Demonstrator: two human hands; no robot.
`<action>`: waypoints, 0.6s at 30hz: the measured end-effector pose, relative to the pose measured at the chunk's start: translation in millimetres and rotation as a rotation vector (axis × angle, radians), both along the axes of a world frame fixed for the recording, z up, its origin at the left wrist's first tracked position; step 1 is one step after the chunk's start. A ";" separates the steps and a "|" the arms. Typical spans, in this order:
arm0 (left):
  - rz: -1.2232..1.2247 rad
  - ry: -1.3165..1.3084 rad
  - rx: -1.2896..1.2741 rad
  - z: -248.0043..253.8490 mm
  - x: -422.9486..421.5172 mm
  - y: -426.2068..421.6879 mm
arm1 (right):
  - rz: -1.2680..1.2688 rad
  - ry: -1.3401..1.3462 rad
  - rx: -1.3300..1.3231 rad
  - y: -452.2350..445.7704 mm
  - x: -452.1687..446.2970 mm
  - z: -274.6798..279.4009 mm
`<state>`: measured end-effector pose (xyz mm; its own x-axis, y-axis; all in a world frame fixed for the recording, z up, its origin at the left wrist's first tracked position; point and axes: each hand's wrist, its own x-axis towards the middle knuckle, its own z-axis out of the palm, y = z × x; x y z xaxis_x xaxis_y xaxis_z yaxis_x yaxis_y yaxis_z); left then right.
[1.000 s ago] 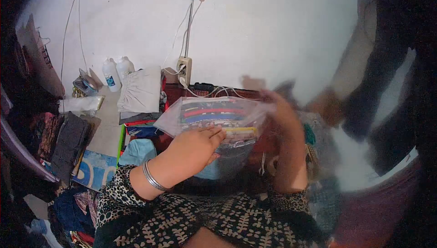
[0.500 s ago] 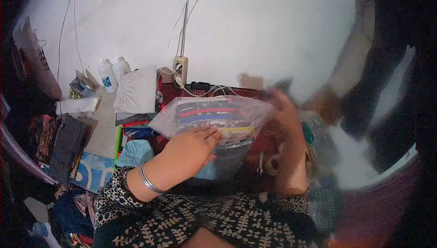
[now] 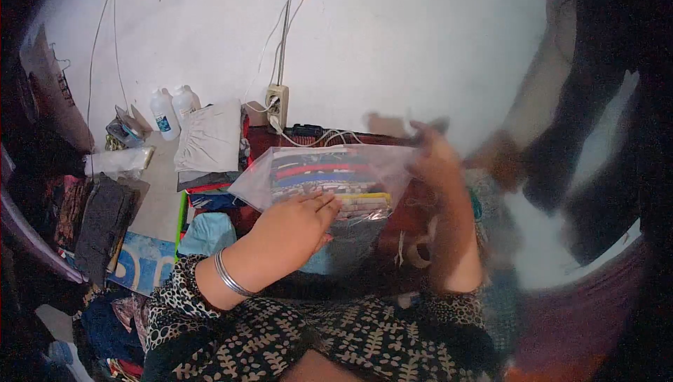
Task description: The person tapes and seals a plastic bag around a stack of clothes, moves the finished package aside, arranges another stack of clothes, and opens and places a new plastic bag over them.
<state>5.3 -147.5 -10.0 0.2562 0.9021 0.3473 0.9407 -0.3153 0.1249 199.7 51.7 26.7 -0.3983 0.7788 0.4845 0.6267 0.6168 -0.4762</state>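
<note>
A clear plastic bag [image 3: 396, 172] lies in front of me, with a stack of folded fabrics [image 3: 315, 170] showing through it in red, blue, dark and pale layers. My left hand [image 3: 291, 231] rests flat across the bag's lower left part, fingers stretched out toward a yellow-edged fold [image 3: 375, 198]. At the bag's right corner is my right hand [image 3: 438, 165], its index finger raised and apart from the thumb, which lies by the plastic edge. Part of the right hand's grip is hard to make out. Below the bag is grey and light blue cloth, partly covered by my left hand.
A roll of tape [image 3: 419, 252] lies right of the bag. At the left are folded pale trousers [image 3: 210, 137], white bottles [image 3: 165, 114], a light blue cloth [image 3: 208, 233] and dark folded clothes [image 3: 105, 217]. A power socket [image 3: 277, 105] with cables hangs on the wall behind.
My right hand has shifted slightly at the bag's right corner, and its index finger now shows more clearly, raised. The left hand stays in place on the bag.
</note>
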 end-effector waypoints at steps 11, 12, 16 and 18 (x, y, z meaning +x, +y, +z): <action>0.006 -0.019 0.025 -2.0 -0.1 -0.2 | 0.656 0.751 -1.051 52.1 36.0 -59.3; 0.008 -0.027 0.014 -1.9 0.6 -0.2 | 0.655 0.753 -1.052 57.8 37.7 -56.1; 0.001 -0.007 0.018 -1.5 0.6 0.3 | 0.069 0.637 -1.070 52.4 23.6 -17.4; 0.015 0.004 0.009 -1.0 0.7 0.2 | 0.060 0.528 -0.892 38.6 8.9 -0.5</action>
<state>6.0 -147.4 -11.0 0.2442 0.9025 0.3547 0.9458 -0.3025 0.1184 208.5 90.4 26.2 -0.3527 0.9261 -0.1341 0.1861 -0.0710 -0.9800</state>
